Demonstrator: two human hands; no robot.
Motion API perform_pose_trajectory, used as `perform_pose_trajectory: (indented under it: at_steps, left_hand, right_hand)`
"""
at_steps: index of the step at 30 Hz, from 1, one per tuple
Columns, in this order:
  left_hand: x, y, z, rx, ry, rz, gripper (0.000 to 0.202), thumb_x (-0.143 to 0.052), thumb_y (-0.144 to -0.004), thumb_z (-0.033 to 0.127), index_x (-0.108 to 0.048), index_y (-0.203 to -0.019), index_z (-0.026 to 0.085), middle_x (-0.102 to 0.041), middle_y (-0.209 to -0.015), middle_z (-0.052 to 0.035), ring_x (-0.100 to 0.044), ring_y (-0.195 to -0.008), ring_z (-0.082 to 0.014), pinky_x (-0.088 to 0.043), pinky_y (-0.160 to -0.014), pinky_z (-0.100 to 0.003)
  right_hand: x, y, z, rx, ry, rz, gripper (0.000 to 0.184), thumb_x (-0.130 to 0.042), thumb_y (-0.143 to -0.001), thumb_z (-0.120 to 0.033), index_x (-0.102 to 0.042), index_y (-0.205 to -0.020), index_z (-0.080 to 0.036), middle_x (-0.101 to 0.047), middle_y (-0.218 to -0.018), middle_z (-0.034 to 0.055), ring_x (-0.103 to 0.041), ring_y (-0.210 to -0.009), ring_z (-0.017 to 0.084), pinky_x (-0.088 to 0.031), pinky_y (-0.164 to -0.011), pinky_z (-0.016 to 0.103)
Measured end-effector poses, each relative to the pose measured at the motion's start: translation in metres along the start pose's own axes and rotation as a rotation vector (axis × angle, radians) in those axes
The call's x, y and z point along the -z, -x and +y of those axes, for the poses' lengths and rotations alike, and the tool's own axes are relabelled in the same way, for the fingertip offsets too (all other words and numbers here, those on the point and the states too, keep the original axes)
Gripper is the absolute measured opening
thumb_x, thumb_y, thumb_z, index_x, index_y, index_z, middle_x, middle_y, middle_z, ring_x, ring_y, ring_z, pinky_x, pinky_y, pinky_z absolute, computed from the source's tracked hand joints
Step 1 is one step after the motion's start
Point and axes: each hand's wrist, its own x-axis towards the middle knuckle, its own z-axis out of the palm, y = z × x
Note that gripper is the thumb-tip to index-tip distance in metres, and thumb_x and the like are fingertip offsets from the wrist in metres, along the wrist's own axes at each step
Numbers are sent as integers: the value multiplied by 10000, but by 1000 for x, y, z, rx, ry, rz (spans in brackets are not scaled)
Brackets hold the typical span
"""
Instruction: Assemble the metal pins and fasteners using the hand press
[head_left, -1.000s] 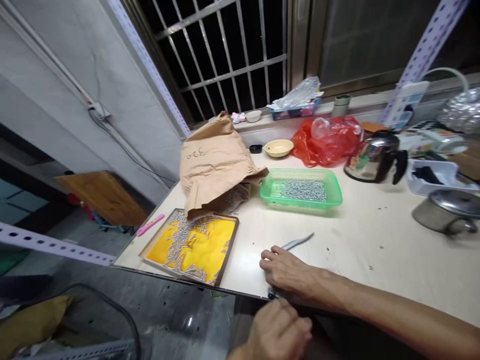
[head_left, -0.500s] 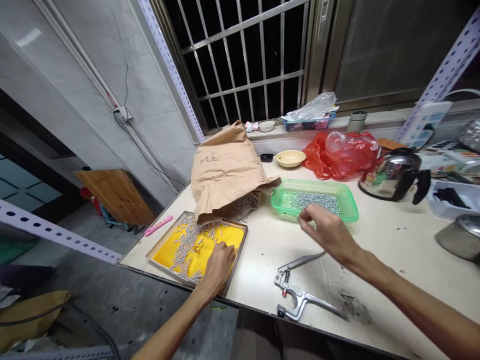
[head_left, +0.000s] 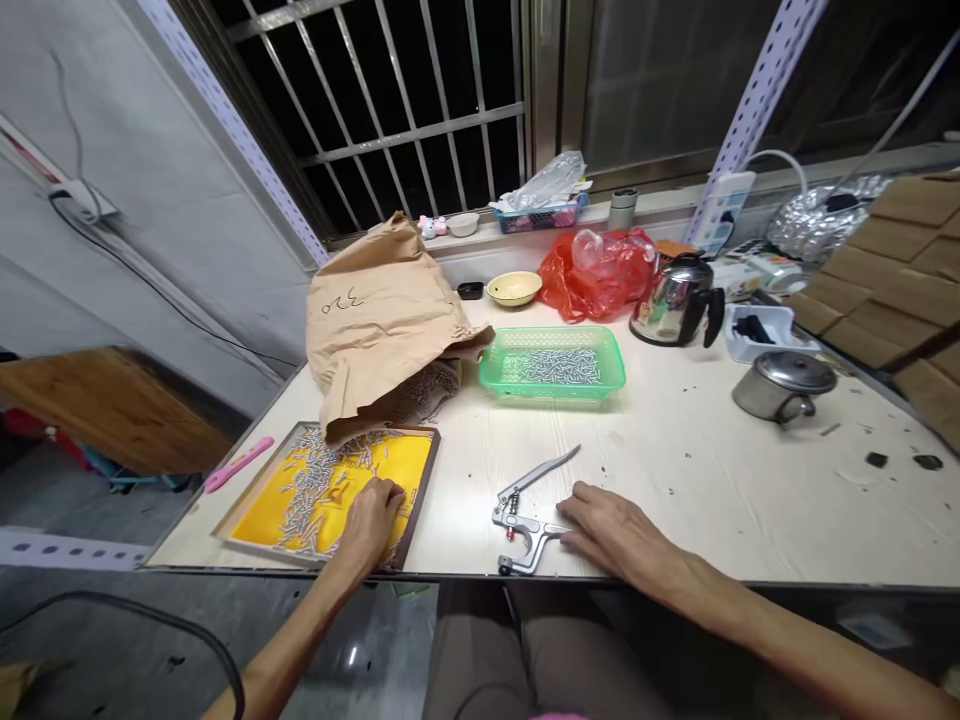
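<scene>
Right hand (head_left: 611, 525) has moved from the green basket (head_left: 615, 372) to the pliers (head_left: 525, 512), grip slack, fingers seemingly flat on one handle. Left hand (head_left: 373, 510) rests on pins (head_left: 300, 490) in the tray (head_left: 421, 485); its grip cannot be told.

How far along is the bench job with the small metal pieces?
Looks done: a thin layer of metal pieces lies in the green basket. In hand: the left hand is down among pieces on the yellow tray; the right hand rests on the pliers. Left: probably most of it, as many pieces cover the tray and more spill from the paper bag.
</scene>
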Motion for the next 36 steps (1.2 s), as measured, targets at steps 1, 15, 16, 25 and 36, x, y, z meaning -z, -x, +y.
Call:
perform_pose_trajectory:
  at_steps: [1,15,16,25,36]
  left_hand:
    - [3,2,2,-1,-18,18,139,-508,-828,164,-603,-732,134,-596,-794,-65,-569,-766,-200,-389,-674,-258]
    - [-24,65,130,270,911,-499,451,-598,-566,554,-554,-730,136,-436,-439,50,-316,-339,-65,-209,-310,-148]
    - [-27,65,130,285,919,-510,453,-603,-566,557,-551,-726,137,-417,-422,58,-296,-332,-61,-197,-307,-147]
    - [-34,65,126,333,953,-503,473,-644,-543,589,-509,-673,155,-402,-461,70,-299,-328,-52,-191,-296,-153]
    - [-31,47,124,307,778,-683,435,-612,-510,582,-463,-579,179,-401,-376,54,-349,-303,-70,-205,-299,-150]
  right_hand:
    - [-6,4,1,-16,21,-19,91,-616,-877,-106,-545,-860,-160,-498,-866,36,-506,-753,193,-400,-649,280]
    - [-28,6,1,-86,135,1,141,-607,-898,-86,-505,-849,-170,-484,-873,17,-464,-760,182,-296,-610,282]
    - [-31,7,3,-83,131,9,137,-602,-900,-86,-504,-860,-173,-481,-883,18,-460,-763,181,-297,-616,281]
    - [-37,11,4,-83,112,35,146,-553,-897,-43,-496,-871,-175,-462,-894,21,-439,-761,176,-297,-616,280]
    - [-44,11,7,-76,93,42,105,-542,-909,-71,-512,-891,-169,-449,-903,30,-438,-779,178,-330,-656,273]
